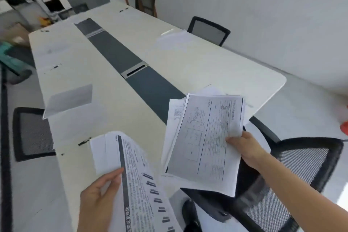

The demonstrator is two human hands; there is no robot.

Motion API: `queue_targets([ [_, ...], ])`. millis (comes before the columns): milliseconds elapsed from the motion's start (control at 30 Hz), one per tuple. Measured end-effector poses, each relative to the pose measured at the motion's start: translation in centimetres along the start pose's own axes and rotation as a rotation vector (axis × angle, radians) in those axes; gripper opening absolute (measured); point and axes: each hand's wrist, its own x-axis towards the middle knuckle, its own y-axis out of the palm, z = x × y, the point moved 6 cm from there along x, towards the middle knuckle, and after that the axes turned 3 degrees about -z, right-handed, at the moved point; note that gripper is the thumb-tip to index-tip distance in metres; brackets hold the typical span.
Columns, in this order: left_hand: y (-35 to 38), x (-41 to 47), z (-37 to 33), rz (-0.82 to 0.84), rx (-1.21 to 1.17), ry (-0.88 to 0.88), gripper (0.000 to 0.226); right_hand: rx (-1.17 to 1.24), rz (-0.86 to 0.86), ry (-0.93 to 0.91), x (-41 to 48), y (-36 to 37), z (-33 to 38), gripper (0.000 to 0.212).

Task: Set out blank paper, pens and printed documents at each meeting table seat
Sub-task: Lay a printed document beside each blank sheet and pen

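Both hands, left hand [99, 192] and right hand [243, 147], grip printed documents [203, 137].

A long white meeting table [169, 66] carries a dark grey strip [120, 56] down its middle. Left of the strip lie a grey sheet [69, 100] and a black pen [84, 141]; right of it, what looks like a blurred paper stack [173, 38].
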Motion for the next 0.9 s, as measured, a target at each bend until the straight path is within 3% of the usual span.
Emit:
queue_targets([
  [267,-2.1,7.0,-0.9,-0.12,-0.085,-0.026,0.021,-0.43,-0.046,0.148,12.1,9.1,-0.7,0.037],
  [467,-0.4,9.9,0.5,0.002,-0.098,-0.081,0.027,-0.574,-0.044,0.236,15.7,13.0,-3.7,0.043],
  [667,3.6,11.6,-0.6,0.155,-0.247,-0.161,0.031,-0.786,-0.15,0.061,13.6,10.3,-1.9,0.067],
  [767,6.8,11.5,-2.2,0.294,-0.302,-0.175,0.026,-0.589,-0.173,0.004,10.4,8.6,-1.0,0.069],
  [833,9.3,11.0,-3.6,0.393,-0.3,-0.149,0.024,-0.304,-0.025,0.097,7.1,8.2,-1.1,0.077],
  [900,12.1,9.9,-5.4,0.51,-0.292,-0.1,0.016,-0.157,0.208,0.234,3.3,8.6,-1.7,0.072],
])
